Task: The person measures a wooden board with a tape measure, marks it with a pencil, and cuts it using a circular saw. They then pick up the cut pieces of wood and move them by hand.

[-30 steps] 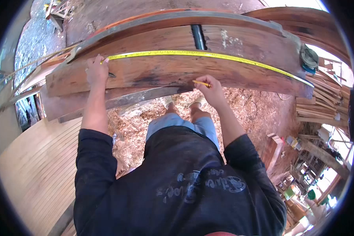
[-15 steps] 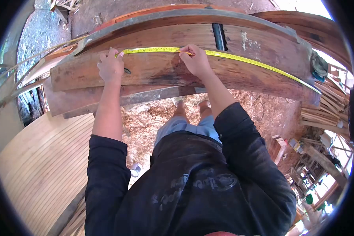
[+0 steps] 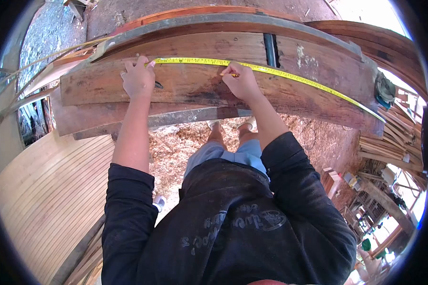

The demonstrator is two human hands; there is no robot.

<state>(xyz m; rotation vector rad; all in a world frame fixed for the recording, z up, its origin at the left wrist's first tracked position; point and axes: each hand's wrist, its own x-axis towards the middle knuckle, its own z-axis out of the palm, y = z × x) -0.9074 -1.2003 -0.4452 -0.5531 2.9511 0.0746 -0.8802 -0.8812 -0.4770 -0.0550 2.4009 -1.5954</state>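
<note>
Wood shavings [image 3: 171, 147] cover the floor around your feet [image 3: 230, 124], on the near side of a long, dark-stained plank [image 3: 185, 83] that spans the scene from left to right. From the head view, a yellow tape measure [image 3: 195, 61] lies stretched along the plank, bowing from your left hand [image 3: 139, 80] toward the right end of the wood. You have the tape's left end between the thumb and index finger of that hand, while its other fingers are partly spread over the plank. A small dark object [image 3: 159, 85] sits just beside that hand, to its right.

Your right hand [image 3: 241, 81] is narrow, closed around a yellow pencil [image 3: 227, 74], with its fingertips at the near edge of the tape, left of the scene's middle. You have the pencil lying roughly sideways, just on the near side of the tape.

Beyond the tape, right of your right hand, a dark bar [image 3: 271, 50] shows in a gap in the wood. At the far right sits a power tool [image 3: 384, 90], near the tape's right end, with loose wood strips [image 3: 390, 154] piled on its near side. On the near left you have a curved, slatted wooden panel [image 3: 52, 190].
</note>
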